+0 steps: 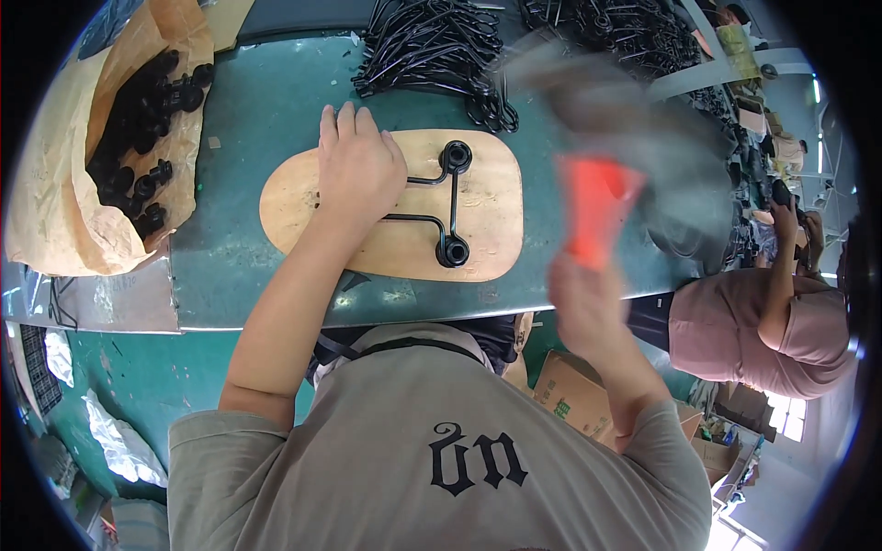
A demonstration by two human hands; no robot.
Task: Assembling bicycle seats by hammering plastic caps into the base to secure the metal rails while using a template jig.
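Observation:
A pale wooden board (491, 207) with one rounded end lies on the green table. On it rests a bent black metal rod frame (454, 207), with round black ring-like pieces at its two right corners. My left hand (360, 174) lies flat over the frame's left part, fingers stretched toward the board's far edge; what is beneath the palm is hidden. To the right of the board, my right hand (588, 298) is closed around the red handle of a hammer (595, 202), raised off the table. Motion smears the hammer's grey head.
An open brown paper bag (55, 174) of black round parts stands at the left. Bundles of bent black rods (427, 46) lie along the far side. A co-worker (753, 326) is at the right. Cardboard boxes (574, 395) sit below the table edge (248, 328).

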